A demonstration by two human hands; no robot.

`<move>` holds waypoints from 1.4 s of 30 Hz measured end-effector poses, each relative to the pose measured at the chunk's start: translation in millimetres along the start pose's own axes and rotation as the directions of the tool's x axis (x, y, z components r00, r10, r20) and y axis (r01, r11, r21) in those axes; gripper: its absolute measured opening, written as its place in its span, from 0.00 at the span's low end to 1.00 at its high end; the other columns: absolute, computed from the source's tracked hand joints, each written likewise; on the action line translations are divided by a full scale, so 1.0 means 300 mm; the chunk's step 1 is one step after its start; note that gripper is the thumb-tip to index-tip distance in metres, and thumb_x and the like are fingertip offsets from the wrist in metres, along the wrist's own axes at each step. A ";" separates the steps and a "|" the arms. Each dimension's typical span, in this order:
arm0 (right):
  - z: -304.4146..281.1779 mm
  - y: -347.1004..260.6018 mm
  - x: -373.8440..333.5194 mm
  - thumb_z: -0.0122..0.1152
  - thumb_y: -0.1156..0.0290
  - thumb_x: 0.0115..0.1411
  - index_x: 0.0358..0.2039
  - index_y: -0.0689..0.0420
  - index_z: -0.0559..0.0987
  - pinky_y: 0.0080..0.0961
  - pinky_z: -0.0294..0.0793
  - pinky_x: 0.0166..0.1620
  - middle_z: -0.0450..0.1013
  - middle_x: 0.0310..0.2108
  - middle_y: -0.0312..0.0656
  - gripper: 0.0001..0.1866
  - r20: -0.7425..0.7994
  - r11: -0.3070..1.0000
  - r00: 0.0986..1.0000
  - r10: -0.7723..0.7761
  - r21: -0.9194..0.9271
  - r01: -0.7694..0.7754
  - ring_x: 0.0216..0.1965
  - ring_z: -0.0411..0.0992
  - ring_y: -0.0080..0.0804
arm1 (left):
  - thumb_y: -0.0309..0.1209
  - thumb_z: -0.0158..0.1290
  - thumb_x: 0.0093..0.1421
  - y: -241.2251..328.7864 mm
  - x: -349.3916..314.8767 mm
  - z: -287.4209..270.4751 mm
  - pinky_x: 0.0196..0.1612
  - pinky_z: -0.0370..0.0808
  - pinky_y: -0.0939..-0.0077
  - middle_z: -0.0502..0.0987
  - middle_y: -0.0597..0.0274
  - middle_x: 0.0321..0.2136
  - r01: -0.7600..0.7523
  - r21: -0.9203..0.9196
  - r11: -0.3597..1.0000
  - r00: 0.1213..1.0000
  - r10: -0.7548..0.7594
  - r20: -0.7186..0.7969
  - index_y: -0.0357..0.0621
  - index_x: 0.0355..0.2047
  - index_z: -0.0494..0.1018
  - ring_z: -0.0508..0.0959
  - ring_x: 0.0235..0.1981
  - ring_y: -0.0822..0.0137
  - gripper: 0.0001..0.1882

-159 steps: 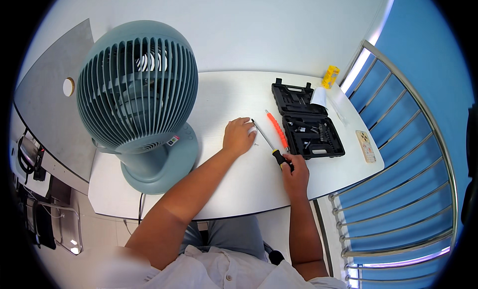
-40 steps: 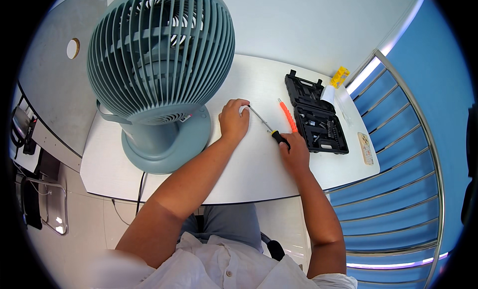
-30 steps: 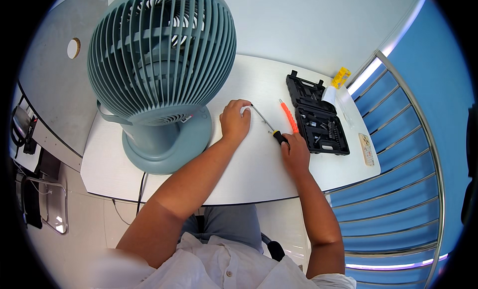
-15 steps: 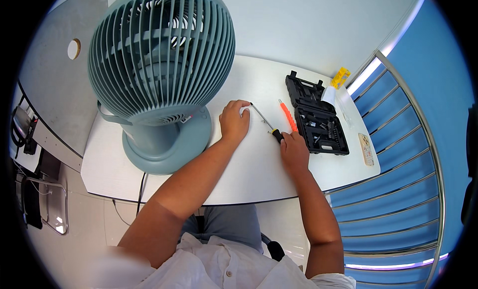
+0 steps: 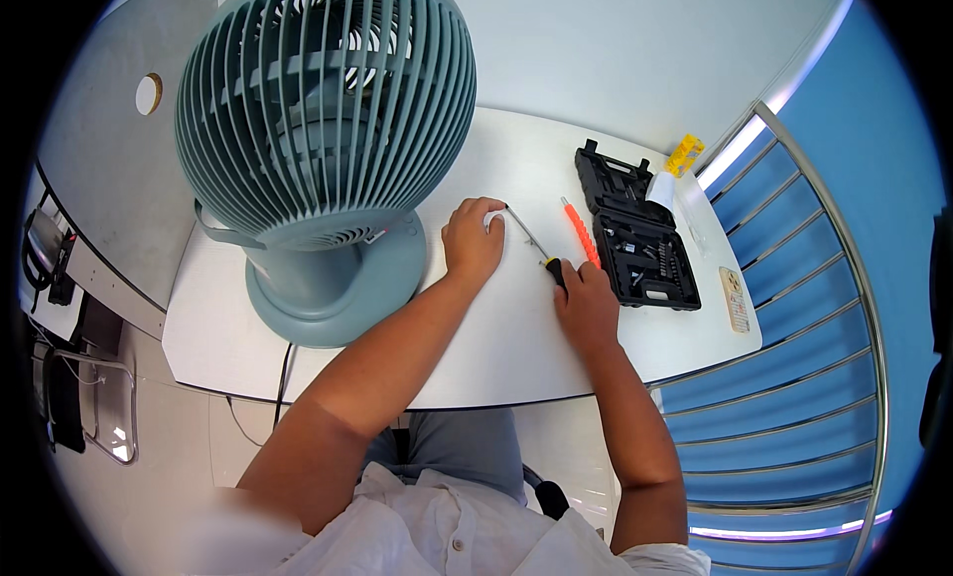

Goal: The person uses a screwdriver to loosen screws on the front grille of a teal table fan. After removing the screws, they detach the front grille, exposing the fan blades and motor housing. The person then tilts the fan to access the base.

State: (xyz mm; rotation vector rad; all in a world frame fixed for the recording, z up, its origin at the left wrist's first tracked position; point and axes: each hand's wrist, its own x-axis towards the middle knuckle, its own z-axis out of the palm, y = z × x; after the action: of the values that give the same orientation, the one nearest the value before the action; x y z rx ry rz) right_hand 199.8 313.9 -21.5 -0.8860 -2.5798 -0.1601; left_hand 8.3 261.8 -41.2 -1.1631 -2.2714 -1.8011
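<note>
A screwdriver [image 5: 531,237] with a black and yellow handle lies slantwise between my hands, low over the white table. My right hand [image 5: 588,303] is closed round its handle. At the dark tip, the thumb and forefinger of my left hand [image 5: 473,244] come together in a pinch; whether a small part sits there too is too fine to tell. Small bits, perhaps screws, show beside the shaft. To the left stands a grey-green fan [image 5: 328,129] on a round base, its slatted grille towering over the table. An orange-handled tool [image 5: 580,231] lies just beyond my right hand.
An open black tool case [image 5: 647,258] holding bits and sockets lies right of the orange tool. Behind it are a white object [image 5: 660,189] and a yellow packet [image 5: 685,155]. A remote control [image 5: 734,299] lies by the right edge, near a metal railing [image 5: 864,278].
The view has shifted very slightly. Both hands and the screwdriver stay nearly where they were, with the same grip.
</note>
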 end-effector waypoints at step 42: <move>-0.031 -0.035 -0.020 0.58 0.66 0.56 0.53 0.53 0.75 0.33 0.71 0.36 0.65 0.31 0.40 0.22 0.055 0.988 0.996 0.073 0.134 -0.080 0.36 0.69 0.37 | 0.29 0.43 0.64 -0.027 0.027 0.021 0.48 0.72 0.66 0.74 0.53 0.45 0.028 -0.299 0.954 0.961 -0.108 -0.253 0.38 0.45 0.71 0.76 0.44 0.57 0.13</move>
State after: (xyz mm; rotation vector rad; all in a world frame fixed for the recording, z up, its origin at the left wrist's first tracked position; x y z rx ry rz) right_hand 200.9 300.0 -15.3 -0.9472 -2.5620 0.0601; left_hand 0.7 271.0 -46.5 -0.8101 -1.9661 -2.2260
